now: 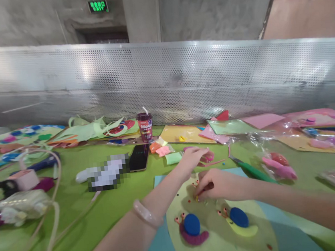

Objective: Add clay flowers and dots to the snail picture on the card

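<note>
My left hand (194,158), a pale bracelet on its wrist, reaches past the top of the picture with its fingers curled over a lump of pink clay (209,156). My right hand (218,184) pinches low over the picture's upper part; a tiny yellow bit shows at the fingertips, too small to name. Beneath lies a blue sheet (158,239) with a pale yellow rounded sheet (227,249) on it. Two clay snails sit there: a purple snail (194,237) with a blue shell and a yellow snail (242,227) with a blue shell. More small eyestalks show beside my right hand.
A dark phone (139,157), a drink cup with straw (145,127) and a green clay piece (174,158) lie beyond my left arm. Cables and a charger (22,204) fill the left. Green-handled scissors (254,170) and bagged pink clay (279,165) lie right. A perforated metal barrier (162,81) stands behind.
</note>
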A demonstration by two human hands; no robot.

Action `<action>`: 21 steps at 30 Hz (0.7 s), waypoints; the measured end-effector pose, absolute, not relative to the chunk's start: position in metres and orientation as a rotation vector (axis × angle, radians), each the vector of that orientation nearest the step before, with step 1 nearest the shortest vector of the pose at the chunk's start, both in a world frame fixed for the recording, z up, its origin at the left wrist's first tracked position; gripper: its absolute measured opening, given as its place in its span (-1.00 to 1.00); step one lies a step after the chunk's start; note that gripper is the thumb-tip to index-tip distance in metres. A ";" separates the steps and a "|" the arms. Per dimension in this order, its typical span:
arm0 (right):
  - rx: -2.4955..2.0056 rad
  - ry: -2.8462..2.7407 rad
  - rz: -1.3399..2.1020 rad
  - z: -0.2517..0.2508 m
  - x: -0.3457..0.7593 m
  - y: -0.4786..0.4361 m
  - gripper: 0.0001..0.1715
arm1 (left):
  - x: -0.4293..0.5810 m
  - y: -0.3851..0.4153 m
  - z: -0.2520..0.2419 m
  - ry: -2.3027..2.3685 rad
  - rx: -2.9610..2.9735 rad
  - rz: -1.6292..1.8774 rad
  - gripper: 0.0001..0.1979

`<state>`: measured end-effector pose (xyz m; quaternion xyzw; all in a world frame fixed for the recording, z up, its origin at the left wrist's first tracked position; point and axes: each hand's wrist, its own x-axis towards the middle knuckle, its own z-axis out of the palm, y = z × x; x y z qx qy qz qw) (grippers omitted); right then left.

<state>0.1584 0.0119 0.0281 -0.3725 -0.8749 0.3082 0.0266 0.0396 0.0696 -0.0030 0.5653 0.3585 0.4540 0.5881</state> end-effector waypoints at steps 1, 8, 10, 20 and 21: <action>-1.174 -2.691 0.947 0.028 0.158 0.012 -0.77 | 0.040 0.070 -0.004 0.835 1.321 1.051 -0.75; -1.222 -2.629 0.975 0.030 0.156 0.009 -0.79 | 0.041 0.072 -0.006 0.832 1.338 1.029 -0.75; -1.251 -2.614 0.962 0.030 0.156 0.009 -0.79 | 0.041 0.071 -0.005 0.833 1.341 1.025 -0.75; -1.241 -2.641 0.909 0.028 0.158 0.012 -0.76 | 0.040 0.068 -0.004 0.842 1.346 0.994 -0.77; -1.229 -2.652 0.912 0.028 0.158 0.011 -0.74 | 0.041 0.068 -0.004 0.839 1.348 0.992 -0.77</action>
